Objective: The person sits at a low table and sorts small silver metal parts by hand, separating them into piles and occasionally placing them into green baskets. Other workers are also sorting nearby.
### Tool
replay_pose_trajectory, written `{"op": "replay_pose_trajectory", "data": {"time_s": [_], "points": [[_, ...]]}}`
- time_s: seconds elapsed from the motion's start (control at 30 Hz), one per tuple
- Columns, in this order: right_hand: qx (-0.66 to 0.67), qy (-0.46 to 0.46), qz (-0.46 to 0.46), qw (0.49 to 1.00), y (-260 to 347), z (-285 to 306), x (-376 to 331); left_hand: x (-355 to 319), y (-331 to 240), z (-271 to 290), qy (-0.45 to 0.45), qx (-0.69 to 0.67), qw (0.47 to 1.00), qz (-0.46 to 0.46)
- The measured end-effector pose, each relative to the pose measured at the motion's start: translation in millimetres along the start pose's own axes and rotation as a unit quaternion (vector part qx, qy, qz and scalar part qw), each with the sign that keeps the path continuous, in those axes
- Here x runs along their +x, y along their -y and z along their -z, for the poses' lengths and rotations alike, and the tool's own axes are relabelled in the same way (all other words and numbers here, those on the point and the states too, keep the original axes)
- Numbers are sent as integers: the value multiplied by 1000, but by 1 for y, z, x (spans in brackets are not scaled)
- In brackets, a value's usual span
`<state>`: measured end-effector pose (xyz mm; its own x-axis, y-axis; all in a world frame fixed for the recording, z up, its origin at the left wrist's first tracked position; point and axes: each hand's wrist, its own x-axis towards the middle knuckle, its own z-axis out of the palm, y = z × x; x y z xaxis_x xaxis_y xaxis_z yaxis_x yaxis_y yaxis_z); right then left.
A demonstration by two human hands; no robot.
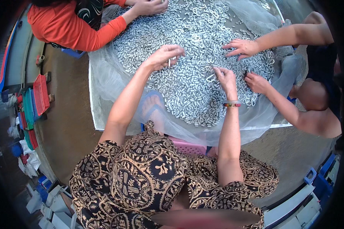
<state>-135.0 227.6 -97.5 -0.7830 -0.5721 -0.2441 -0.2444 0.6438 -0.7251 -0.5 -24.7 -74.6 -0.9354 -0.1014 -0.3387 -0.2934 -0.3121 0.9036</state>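
Note:
A wide heap of small silver metal pieces (195, 95), mostly short cylinders with some oval links among them, covers the table in front of me. My left hand (164, 57) is over the heap's left middle, its fingers curled and a little blurred. A thin pale sliver of a small silver piece (169, 62) shows under those fingers; its kind is unclear. Over the right middle, my right hand (227, 78) pinches with thumb and forefinger at an oval metal link (210, 78). A bracelet (232, 103) circles that wrist.
Sheer netting (122, 95) lies under the heap and over the table edges. A co-worker's two hands (244, 48) work at the right; another person in an orange sleeve (107, 32) reaches in at upper left. A pink plastic stool (187, 145) and a red basket (41, 94) also show.

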Motion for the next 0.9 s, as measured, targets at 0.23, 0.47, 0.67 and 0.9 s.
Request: {"op": "replay_pose_trajectory", "data": {"time_s": [0.23,0.47,0.67,0.9], "points": [[67,-26,29,997,1,10,6,-8,-17,4,115,-455,876,-111],[-255,77,-69,961,-12,-31,-4,0,15,12,-158,319,935,13],[-14,16,60,998,-16,-21,6,8,43,2,-174,584,787,-99],[2,9,55,998,-2,4,12,-13,-2,-4,-69,-39,997,-22]]}}
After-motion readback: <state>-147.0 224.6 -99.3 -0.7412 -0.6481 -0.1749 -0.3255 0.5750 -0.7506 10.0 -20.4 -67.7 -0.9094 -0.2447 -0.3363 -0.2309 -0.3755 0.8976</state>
